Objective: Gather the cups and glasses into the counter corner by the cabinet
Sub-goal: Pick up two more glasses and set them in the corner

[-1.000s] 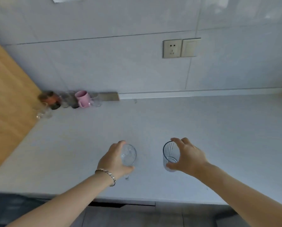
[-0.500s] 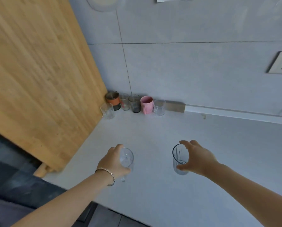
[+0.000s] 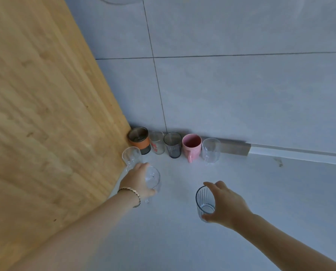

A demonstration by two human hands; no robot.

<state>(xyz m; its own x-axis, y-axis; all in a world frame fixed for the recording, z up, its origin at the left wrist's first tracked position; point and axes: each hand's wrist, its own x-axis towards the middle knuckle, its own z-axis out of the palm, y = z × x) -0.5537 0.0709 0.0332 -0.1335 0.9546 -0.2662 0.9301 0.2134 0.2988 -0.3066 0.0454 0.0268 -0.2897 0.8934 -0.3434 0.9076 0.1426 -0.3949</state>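
A: From the head view, where could this go wrong?

B: The left hand (image 3: pixel 137 180) carries a clear glass (image 3: pixel 153 178) close to the wooden cabinet (image 3: pixel 46 114), and another clear tumbler (image 3: pixel 131 156) stands just beyond its fingers. If the person pushes on toward the corner, glass would likely knock glass and tip the tumbler.

A: And the row along the wall?

B: It is tightly packed: an orange-banded metal cup (image 3: pixel 139 140) in the corner, then a small printed glass (image 3: pixel 157 142), a dark ribbed glass (image 3: pixel 173 144), a pink mug (image 3: pixel 191 146) and a clear glass mug (image 3: pixel 211 149). The pieces nearly touch, so a hard set-down could jar the whole line.

A: How do the hands lie?

B: The left hand wraps the clear glass from its cabinet side, fingers curled round the wall. The right hand (image 3: pixel 223 204) holds a clear ribbed tumbler (image 3: pixel 203 202), thumb low on it and fingers over the rim.

A: Are the glasses resting on the table (image 3: pixel 270 192)?

B: That cannot be told. Both sit short of the row, the ribbed one farther out from the corner.
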